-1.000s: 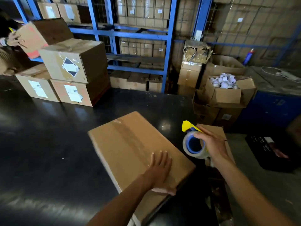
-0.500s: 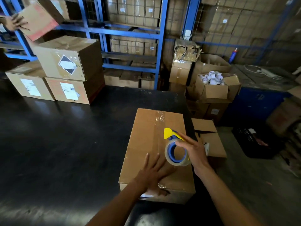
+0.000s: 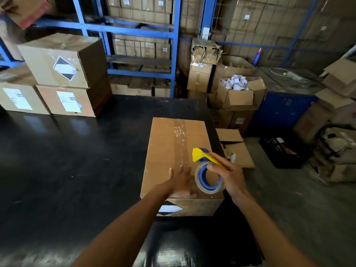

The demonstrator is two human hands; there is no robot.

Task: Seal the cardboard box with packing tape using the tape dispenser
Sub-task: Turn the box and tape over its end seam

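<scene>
A closed brown cardboard box [image 3: 165,151] lies on the black table [image 3: 67,170], its long side pointing away from me. A strip of clear tape [image 3: 180,135] runs along its top seam. My left hand [image 3: 180,180] rests flat, fingers spread, on the near part of the lid. My right hand [image 3: 229,176] grips the tape dispenser [image 3: 207,170], a yellow and blue frame with a roll of clear tape, just above the box's near right corner. The dispenser's yellow tip points away, close to the seam.
Three sealed boxes [image 3: 63,74] with labels are stacked at the table's far left. Blue shelving [image 3: 173,45] full of cartons stands behind. Right of the table are open boxes [image 3: 238,91], a flat carton [image 3: 235,149] and a black crate [image 3: 283,151] on the floor.
The box has been turned from a diagonal position to lie straight in front of me. My right hand has brought the dispenser from beside the box to above its near right part.
</scene>
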